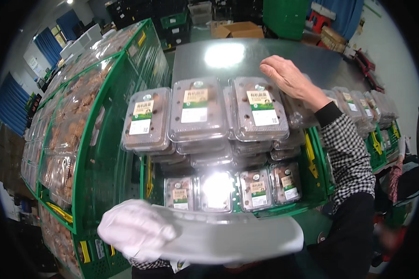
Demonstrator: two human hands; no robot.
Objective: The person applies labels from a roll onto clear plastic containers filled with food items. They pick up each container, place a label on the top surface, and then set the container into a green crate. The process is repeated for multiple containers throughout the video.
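Observation:
My left hand, in a white glove and blurred, is closed on one end of a long pale strip, perhaps sheet or backing paper. The strip stretches to the right, in front of a green crate. My bare right hand reaches over the far right of the stacked packs, fingers stretched out and partly bent. Beneath it is a clear lidded pack; whether they touch I cannot tell. Left of that stand labelled clear packs with brown contents: one, another and a third. Lower packs lie inside the crate.
Tall green crates full of clear packs of brown produce rise at the left. A shiny metal table lies behind the stacks. More packs stand to the right, near another person's arm. An open cardboard box is at the back.

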